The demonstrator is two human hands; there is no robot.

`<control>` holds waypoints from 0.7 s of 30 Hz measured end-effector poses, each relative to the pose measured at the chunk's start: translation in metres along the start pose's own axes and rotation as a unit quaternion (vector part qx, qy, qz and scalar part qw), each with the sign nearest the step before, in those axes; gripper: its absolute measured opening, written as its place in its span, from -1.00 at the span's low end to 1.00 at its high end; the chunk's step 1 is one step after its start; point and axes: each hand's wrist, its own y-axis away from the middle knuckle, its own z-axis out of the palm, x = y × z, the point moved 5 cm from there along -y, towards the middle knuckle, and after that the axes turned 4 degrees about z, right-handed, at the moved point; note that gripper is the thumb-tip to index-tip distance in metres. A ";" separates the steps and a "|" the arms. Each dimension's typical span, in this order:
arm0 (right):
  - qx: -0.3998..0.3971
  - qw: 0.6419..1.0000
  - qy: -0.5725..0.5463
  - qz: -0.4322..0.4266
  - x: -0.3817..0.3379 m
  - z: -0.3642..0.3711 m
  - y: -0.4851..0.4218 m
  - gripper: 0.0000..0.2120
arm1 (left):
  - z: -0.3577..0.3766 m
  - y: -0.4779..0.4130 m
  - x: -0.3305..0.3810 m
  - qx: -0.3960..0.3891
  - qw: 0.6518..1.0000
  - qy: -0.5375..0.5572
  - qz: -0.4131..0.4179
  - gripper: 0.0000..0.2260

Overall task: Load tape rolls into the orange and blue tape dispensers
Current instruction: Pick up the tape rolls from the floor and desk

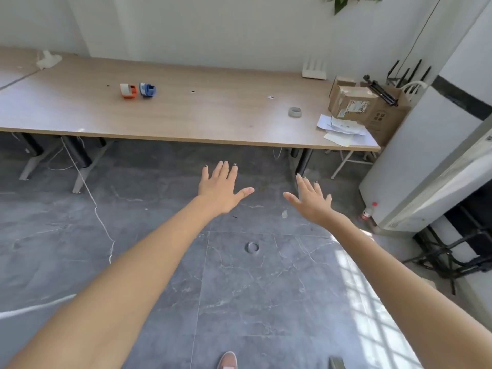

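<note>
Both hands, left [218,191] & right [312,202], spread flat, empty. Walk to table [186,121]; grab tape roll [295,112] w/ one hand first.

Both bare arms extend forward toward 12 o'clock. Left hand [219,191]: palm down, fingers spread and straight, thumb pointing to 3 o'clock, holding nothing. Right hand [314,202]: palm down, fingers spread, thumb pointing to 9 o'clock, holding nothing.

Table [186,113]: left end cut off by the frame edge; orange dispenser [128,91] and blue dispenser [147,89]: too small to tell whether loaded; shoe [228,360]: cropped at bottom edge; carton [351,102] label: illegible; plant [346,1]: cropped at top.
</note>
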 end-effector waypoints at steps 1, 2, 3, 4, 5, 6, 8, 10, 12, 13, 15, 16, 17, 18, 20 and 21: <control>-0.002 1.000 -0.001 -0.001 -0.003 0.001 -0.012 -0.30 | 0.000 -0.014 -0.003 0.002 1.000 0.003 -0.001 -0.22; -0.006 1.000 0.000 -0.002 -0.005 0.002 -0.023 -0.31 | -0.001 -0.026 -0.004 0.001 1.000 0.006 0.000 -0.22; -0.009 1.000 0.001 -0.003 -0.006 0.002 -0.034 -0.31 | 0.000 -0.037 -0.004 -0.001 1.000 0.006 0.002 -0.23; -0.009 1.000 0.001 -0.004 -0.006 0.003 -0.045 -0.31 | 0.001 -0.047 -0.003 -0.002 1.000 0.005 0.006 -0.23; -0.010 1.000 -0.001 -0.003 -0.005 0.002 -0.057 -0.31 | 0.002 -0.059 -0.002 -0.004 1.000 0.005 0.010 -0.23; -0.012 1.000 -0.002 -0.001 -0.004 0.002 -0.070 -0.31 | 0.003 -0.071 -0.001 -0.006 1.000 0.006 0.012 -0.24; -0.023 1.000 -0.001 0.000 0.000 0.004 -0.097 -0.31 | 0.009 -0.098 0.000 -0.012 1.000 0.010 0.012 -0.24; -0.034 0.999 -0.002 -0.005 0.004 0.009 -0.124 -0.31 | 0.018 -0.124 0.003 -0.019 1.000 0.013 0.009 -0.24; -0.040 0.999 -0.002 -0.011 0.011 0.012 -0.159 -0.32 | 0.029 -0.157 0.006 -0.026 1.000 0.014 0.003 -0.25; -0.043 0.999 -0.003 -0.015 0.015 0.014 -0.175 -0.32 | 0.034 -0.173 0.007 -0.028 0.999 0.016 0.000 -0.25; -0.050 0.998 -0.001 -0.027 0.021 0.019 -0.210 -0.32 | 0.045 -0.208 0.009 -0.033 0.999 0.020 -0.013 -0.25; -0.055 0.998 0.003 -0.036 0.024 0.022 -0.226 -0.33 | 0.049 -0.224 0.009 -0.036 0.999 0.020 -0.022 -0.26; -0.059 0.997 0.007 -0.046 0.026 0.024 -0.241 -0.33 | 0.053 -0.238 0.010 -0.037 0.999 0.020 -0.026 -0.26; -0.063 0.996 0.011 -0.054 0.029 0.027 -0.256 -0.33 | 0.056 -0.252 0.012 -0.036 0.999 0.020 -0.027 -0.27; -0.071 0.995 0.014 -0.066 0.034 0.035 -0.280 -0.33 | 0.064 -0.273 0.015 -0.028 0.999 0.029 -0.028 -0.28; -0.077 0.995 0.010 -0.068 0.036 0.040 -0.291 -0.33 | 0.070 -0.282 0.017 -0.026 0.999 0.035 -0.027 -0.29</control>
